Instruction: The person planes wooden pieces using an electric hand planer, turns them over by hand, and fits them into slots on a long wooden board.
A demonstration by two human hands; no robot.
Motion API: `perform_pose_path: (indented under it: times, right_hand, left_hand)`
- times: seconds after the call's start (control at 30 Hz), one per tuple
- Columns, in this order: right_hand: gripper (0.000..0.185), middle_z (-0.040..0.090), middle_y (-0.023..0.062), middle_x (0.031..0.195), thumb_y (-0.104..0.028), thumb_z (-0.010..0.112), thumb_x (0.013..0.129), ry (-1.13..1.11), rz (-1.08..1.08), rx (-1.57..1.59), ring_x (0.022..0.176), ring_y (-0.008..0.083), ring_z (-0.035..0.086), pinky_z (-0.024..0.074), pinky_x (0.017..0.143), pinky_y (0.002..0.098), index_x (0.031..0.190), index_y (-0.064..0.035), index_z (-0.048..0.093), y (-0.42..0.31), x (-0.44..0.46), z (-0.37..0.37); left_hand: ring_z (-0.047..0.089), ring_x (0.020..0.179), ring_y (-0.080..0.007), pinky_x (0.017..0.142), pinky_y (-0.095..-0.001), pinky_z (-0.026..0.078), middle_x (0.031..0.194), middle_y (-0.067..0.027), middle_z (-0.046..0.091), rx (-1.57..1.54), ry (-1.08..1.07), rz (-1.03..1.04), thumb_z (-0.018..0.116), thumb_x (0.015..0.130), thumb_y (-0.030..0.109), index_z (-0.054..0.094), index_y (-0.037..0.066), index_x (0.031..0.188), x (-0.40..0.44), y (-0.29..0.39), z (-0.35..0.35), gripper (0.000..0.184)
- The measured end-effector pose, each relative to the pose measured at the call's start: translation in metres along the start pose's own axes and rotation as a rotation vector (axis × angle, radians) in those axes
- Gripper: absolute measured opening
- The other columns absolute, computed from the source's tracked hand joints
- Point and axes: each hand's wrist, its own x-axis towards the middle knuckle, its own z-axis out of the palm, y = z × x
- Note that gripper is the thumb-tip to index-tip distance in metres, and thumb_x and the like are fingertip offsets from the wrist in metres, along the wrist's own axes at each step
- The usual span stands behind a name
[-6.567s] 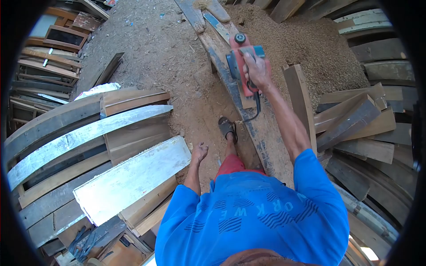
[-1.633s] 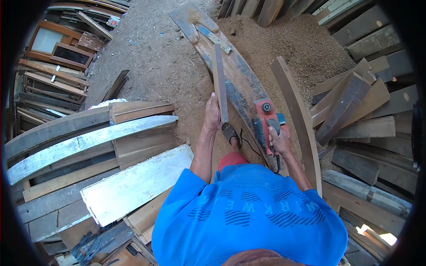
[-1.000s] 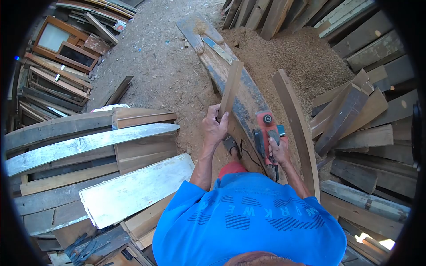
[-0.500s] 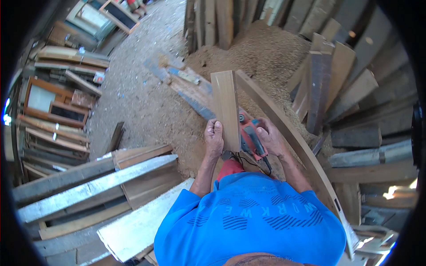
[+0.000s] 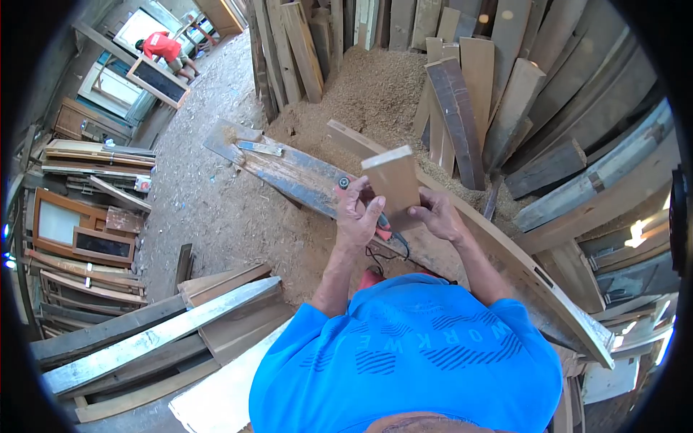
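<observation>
A short wooden board (image 5: 397,184) stands tilted up in front of me, its pale end toward the top. My right hand (image 5: 438,216) grips its right side, thumb on the near face. Beside the board's left edge is my left hand (image 5: 359,220), fingers and thumb apart; whether the fingertips touch the wood I cannot tell. Behind and below the hands, a red electric planer (image 5: 382,234) rests on the worn bench plank (image 5: 303,179), mostly hidden by the left hand and board. Its black cord (image 5: 404,249) loops near my lap.
Along my right runs a long beam (image 5: 498,238). A sawdust heap (image 5: 368,86) lies ahead, with upright planks (image 5: 455,123) behind it. Stacked boards (image 5: 159,325) lie at my left. A person in a red shirt (image 5: 162,47) bends over far off at upper left.
My right hand has left the planer and now grips the board. The left hand has loosened from the board's left side. The board has tipped, showing its end, and the view has shifted.
</observation>
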Motion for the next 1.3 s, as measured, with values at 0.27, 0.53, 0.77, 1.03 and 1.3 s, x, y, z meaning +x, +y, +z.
perform_pose_path:
  times: [0.27,0.53,0.77,1.03,1.3]
  right_hand:
    - [0.037,0.071,0.0114,0.121,0.007,0.061,0.095,0.118,-0.049,0.015,0.115,0.0166,0.063,0.0516,0.1,0.0351,0.131,0.003,0.064,-0.002,-0.028,0.066]
    - [0.04,0.071,0.0146,0.121,0.001,0.063,0.093,0.415,0.098,-0.116,0.112,0.0184,0.064,0.0511,0.097,0.0353,0.133,0.0033,0.061,0.0,-0.103,0.08]
    - [0.053,0.07,0.0194,0.119,-0.021,0.075,0.089,0.709,0.156,-0.354,0.11,0.0298,0.066,0.0497,0.099,0.0409,0.135,0.0004,0.058,-0.004,-0.175,0.074]
    - [0.048,0.07,0.0262,0.11,-0.023,0.074,0.087,0.697,0.394,-0.619,0.108,0.0437,0.066,0.0513,0.093,0.0499,0.127,-0.0006,0.058,0.001,-0.298,-0.031]
    - [0.03,0.071,0.0234,0.089,-0.018,0.077,0.081,0.548,0.658,-1.093,0.092,0.0453,0.068,0.0512,0.081,0.055,0.105,-0.0047,0.065,0.028,-0.424,-0.262]
  left_hand:
    - [0.065,0.097,-0.0137,0.082,-0.0268,0.055,0.11,-0.0084,0.067,0.04,-0.239,0.15,0.072,0.094,0.0,0.06,0.0,0.127,-0.009,0.034,-0.043,0.035]
    - [0.063,0.079,-0.0089,0.065,-0.0241,0.056,0.103,-0.0068,0.067,-0.063,-0.383,-0.037,0.069,0.096,0.001,0.057,0.0,0.127,-0.022,0.019,-0.026,0.034]
    - [0.066,0.096,-0.0129,0.085,-0.0306,0.057,0.111,-0.0104,0.07,-0.065,-0.594,-0.217,0.063,0.101,0.004,0.055,-0.001,0.13,-0.067,-0.034,0.036,0.031]
    - [0.067,0.105,-0.0141,0.091,-0.0311,0.057,0.118,-0.01,0.071,0.142,-0.851,-0.47,0.056,0.105,0.009,0.058,-0.003,0.131,-0.127,-0.107,0.152,0.029]
    - [0.046,0.136,-0.0412,0.118,-0.0499,0.034,0.141,-0.0204,0.056,0.813,-0.965,0.101,0.073,0.088,0.024,0.059,0.009,0.137,-0.139,-0.183,0.314,0.054]
